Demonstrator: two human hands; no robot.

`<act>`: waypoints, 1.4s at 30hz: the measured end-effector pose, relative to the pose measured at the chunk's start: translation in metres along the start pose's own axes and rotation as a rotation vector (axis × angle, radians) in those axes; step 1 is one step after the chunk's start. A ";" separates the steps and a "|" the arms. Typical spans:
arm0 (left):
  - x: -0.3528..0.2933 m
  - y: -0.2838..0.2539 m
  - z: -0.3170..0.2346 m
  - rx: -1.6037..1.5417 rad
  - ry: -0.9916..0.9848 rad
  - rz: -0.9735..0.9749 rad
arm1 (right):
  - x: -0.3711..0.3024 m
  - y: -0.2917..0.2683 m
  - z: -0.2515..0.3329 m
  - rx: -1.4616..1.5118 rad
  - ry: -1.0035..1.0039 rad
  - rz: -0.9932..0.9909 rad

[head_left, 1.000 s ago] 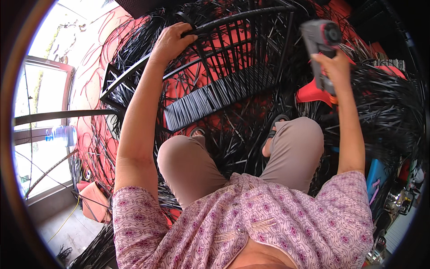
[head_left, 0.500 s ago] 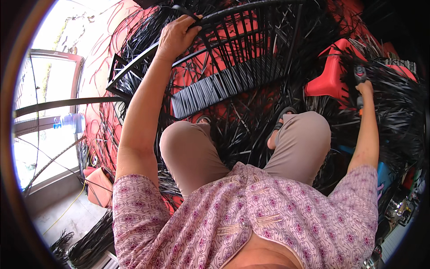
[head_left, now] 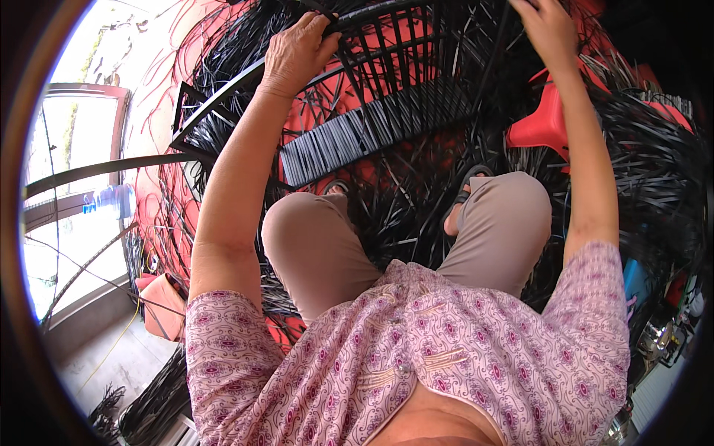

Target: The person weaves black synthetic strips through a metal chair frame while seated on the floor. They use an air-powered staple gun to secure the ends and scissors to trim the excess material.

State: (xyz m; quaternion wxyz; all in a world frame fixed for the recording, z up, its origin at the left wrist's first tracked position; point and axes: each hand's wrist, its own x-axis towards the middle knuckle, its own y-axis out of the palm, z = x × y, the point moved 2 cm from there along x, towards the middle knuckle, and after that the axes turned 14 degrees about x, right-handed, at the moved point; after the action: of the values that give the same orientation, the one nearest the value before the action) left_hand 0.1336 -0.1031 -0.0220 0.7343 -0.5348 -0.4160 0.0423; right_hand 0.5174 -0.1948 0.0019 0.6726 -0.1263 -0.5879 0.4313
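Note:
At the upper left, my left hand [head_left: 299,58] is closed around the curved top rail of a black frame [head_left: 383,10], near the rail's left end. A black strip lies by its fingertips. Black strips [head_left: 372,70] run down from the rail, spaced apart, to a tightly woven grey-black panel [head_left: 357,137]. My right hand [head_left: 549,33] is raised at the top edge, right of the frame, with its fingers stretched out and partly cut off by the picture edge. I see no tool in it.
Loose black strips [head_left: 639,171] cover much of the red floor. A red plastic stool [head_left: 537,123] stands right of my knees. Angled frame bars [head_left: 216,111] and a long black strip [head_left: 111,173] extend left. A pinkish-orange container [head_left: 163,306] is lower left; metal items [head_left: 658,338] lie lower right.
My right hand has moved up and left from beside the red stool, where it held a dark handheld tool. That tool no longer shows. My left hand stays on the rail, which shifts slightly.

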 end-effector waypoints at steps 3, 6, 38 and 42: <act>0.006 -0.001 -0.016 -0.011 0.019 -0.052 | 0.096 0.096 0.086 0.275 -0.539 0.331; -0.012 -0.013 -0.017 0.043 -0.008 -0.002 | 0.108 0.186 0.132 0.270 -0.021 1.194; -0.030 -0.020 -0.039 0.011 0.018 -0.073 | 0.081 0.300 0.077 1.079 1.117 1.246; -0.020 -0.012 -0.050 -0.038 0.030 -0.078 | 0.174 0.234 0.023 1.421 1.285 0.422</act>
State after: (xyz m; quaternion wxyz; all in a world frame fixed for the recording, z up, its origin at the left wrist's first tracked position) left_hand 0.1485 -0.1556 -0.0277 0.7312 -0.5326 -0.4262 -0.0025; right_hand 0.3843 0.0636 -0.0312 0.6930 -0.0051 0.3214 0.6453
